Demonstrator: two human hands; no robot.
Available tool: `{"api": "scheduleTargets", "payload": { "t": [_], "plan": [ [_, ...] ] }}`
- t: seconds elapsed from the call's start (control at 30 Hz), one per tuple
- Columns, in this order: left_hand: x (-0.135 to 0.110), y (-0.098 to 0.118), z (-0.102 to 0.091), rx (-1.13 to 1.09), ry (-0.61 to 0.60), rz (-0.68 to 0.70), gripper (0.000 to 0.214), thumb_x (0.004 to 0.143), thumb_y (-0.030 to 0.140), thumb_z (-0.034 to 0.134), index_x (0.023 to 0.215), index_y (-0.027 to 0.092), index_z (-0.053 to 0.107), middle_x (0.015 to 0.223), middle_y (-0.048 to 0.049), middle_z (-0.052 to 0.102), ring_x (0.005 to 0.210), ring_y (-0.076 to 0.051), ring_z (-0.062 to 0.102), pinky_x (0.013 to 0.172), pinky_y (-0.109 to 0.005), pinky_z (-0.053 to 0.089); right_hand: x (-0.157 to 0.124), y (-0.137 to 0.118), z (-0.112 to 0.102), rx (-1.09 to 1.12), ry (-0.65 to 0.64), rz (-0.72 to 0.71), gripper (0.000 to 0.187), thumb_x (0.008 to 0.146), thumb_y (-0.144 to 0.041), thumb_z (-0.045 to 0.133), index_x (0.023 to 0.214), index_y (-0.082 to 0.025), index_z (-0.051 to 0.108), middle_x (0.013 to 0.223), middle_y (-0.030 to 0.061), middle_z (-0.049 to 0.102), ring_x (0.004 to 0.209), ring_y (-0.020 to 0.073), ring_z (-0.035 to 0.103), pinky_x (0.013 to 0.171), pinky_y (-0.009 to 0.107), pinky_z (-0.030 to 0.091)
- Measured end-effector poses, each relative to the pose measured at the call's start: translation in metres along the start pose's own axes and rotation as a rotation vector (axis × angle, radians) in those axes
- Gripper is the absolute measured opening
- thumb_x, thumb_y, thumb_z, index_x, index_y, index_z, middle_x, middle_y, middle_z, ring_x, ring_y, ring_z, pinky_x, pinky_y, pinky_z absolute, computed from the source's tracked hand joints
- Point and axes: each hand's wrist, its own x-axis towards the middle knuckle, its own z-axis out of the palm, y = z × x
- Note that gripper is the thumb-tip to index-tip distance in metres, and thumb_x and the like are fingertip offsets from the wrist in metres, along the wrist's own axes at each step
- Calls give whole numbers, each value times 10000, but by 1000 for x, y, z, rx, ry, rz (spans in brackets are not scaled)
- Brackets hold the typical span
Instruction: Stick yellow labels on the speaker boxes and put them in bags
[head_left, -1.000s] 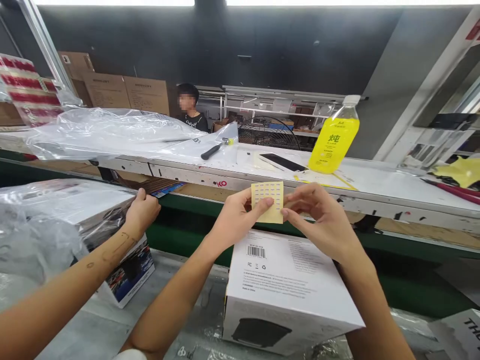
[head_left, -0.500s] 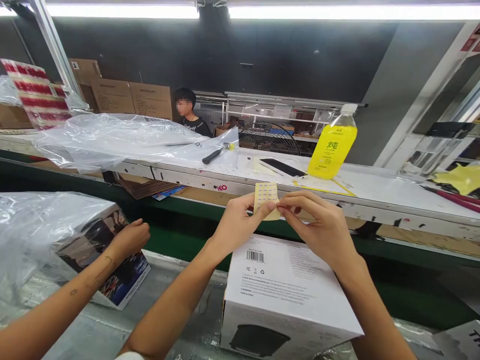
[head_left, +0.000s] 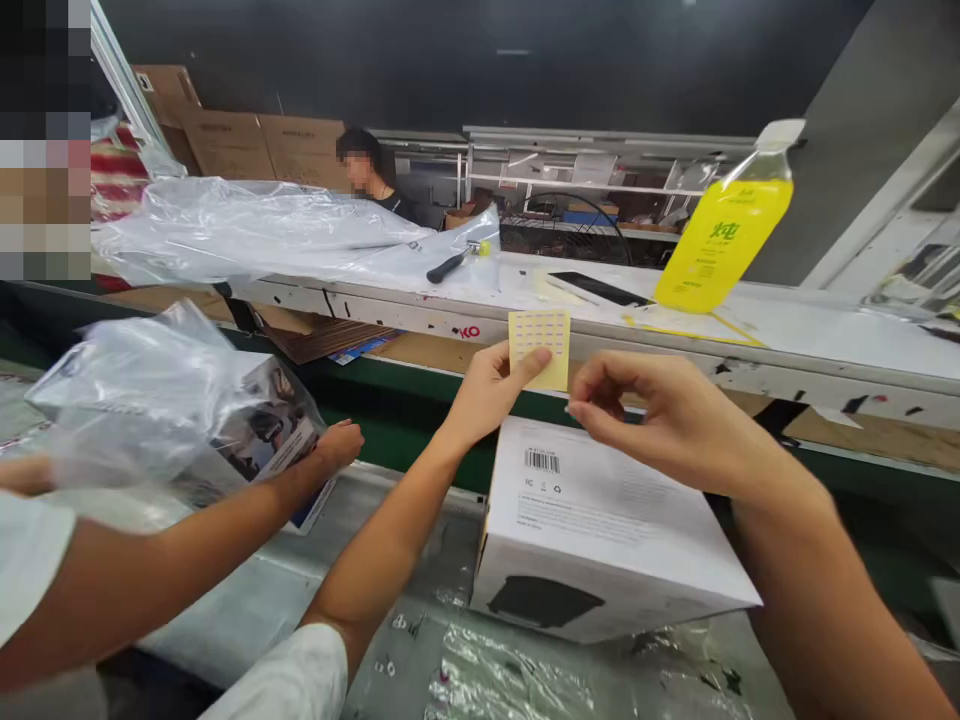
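Note:
Between its thumb and fingers, my left hand (head_left: 487, 398) grips a small yellowish sticker sheet (head_left: 551, 365) with rows of tiny printed labels. My right hand (head_left: 667, 425) is just right of the sheet, apart from it, with thumb and forefinger pinched together. Anything at those fingertips is too small to make out. Below both hands lies a white printed carton (head_left: 622, 500), its top showing a barcode (head_left: 541, 460) and small text, its near side a dark picture.
At left, a co-worker's arm (head_left: 247, 535) reaches along a carton (head_left: 274, 415) in clear plastic. The shelf (head_left: 420, 315) ahead carries a yellow bottle (head_left: 727, 235), a phone (head_left: 600, 288), a black-handled tool (head_left: 450, 266) and plastic bags (head_left: 255, 225). Another person (head_left: 371, 175) is behind it.
My right hand has come away from the sticker sheet, rightward and nearer to me. My left hand still holds the sheet. The co-worker has leaned in at left, and the view has tilted down.

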Motion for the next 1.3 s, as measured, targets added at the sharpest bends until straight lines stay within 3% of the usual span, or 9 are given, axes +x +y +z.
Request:
{"api": "scheduleTargets", "payload": {
  "t": [0.13,0.3,0.6,0.8,1.13,1.23,1.3],
  "plan": [
    [-2,-29,-3,-277,-58,-155,442,816,572,799,947,155,735,834,-67,786,774,-205,739,723,-297,555,-5,-34,7,87,-376,20,44,885,-230,671,925,-242,686,859,-21,702,747,142,609,661,261,464],
    [-10,-31,4,-392,-21,-266,508,696,618,861,835,172,661,613,-1,692,549,-170,682,574,-271,526,-4,-51,24,106,-503,63,97,874,-163,629,875,-239,690,788,-30,688,676,133,587,595,252,433],
    [-13,-33,5,-461,43,-270,476,687,557,881,835,159,665,693,-10,717,541,-124,650,548,-239,502,-2,-49,40,87,-468,113,134,895,-228,588,796,-218,678,650,-46,586,590,118,483,559,255,371],
    [-16,-31,5,-401,33,-288,434,777,567,812,903,183,654,656,-10,708,603,-181,711,583,-267,531,-4,-51,41,74,-439,101,156,897,-198,578,766,-222,659,629,-50,579,558,111,483,547,266,350],
    [-17,-32,6,-406,24,-301,393,808,549,795,882,199,632,613,-6,692,622,-228,734,585,-300,546,-4,-47,46,-7,-432,64,101,838,-192,601,746,-233,592,651,-57,582,584,114,479,579,262,362],
    [-18,-30,6,-424,34,-315,357,822,517,795,867,197,644,616,-6,690,587,-200,703,591,-294,538,-4,-45,45,-37,-414,39,81,841,-245,642,858,-240,563,760,-38,609,652,133,533,601,264,379],
    [-18,-30,7,-421,52,-322,350,823,506,797,829,189,648,621,-11,689,575,-177,676,592,-281,522,-3,-41,46,-56,-386,33,178,839,-269,659,960,-245,531,841,-18,620,704,153,562,602,267,392]
  ]
}}
